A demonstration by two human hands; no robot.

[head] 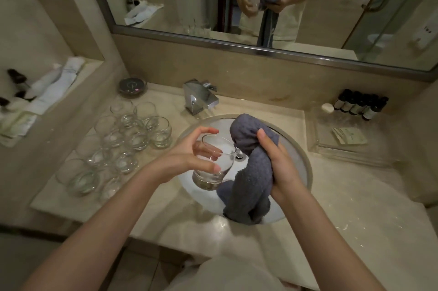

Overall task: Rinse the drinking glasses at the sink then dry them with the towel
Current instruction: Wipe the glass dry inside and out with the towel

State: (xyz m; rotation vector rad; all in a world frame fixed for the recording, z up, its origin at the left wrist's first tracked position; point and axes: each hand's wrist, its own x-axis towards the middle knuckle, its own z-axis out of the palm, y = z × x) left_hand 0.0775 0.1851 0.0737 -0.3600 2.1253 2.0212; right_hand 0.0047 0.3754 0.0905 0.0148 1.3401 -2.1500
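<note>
Here the left hand (189,155) grips a clear drinking glass (214,165) tilted over the round sink (305,167), fingers curled round its rim, while the right hand (282,167) clenches a grey towel (251,172) (bunched, hanging into the basin), more glasses (123,139) clustered on the tabletop (355,196) to the left.

Left hand (189,155): forearm bare, reaching in from lower left, fingers and thumb curled round a glass (214,165). Right hand (280,165): forearm bare, from lower right, fingers wrapped about a towel (251,169), thumb raised.
</note>
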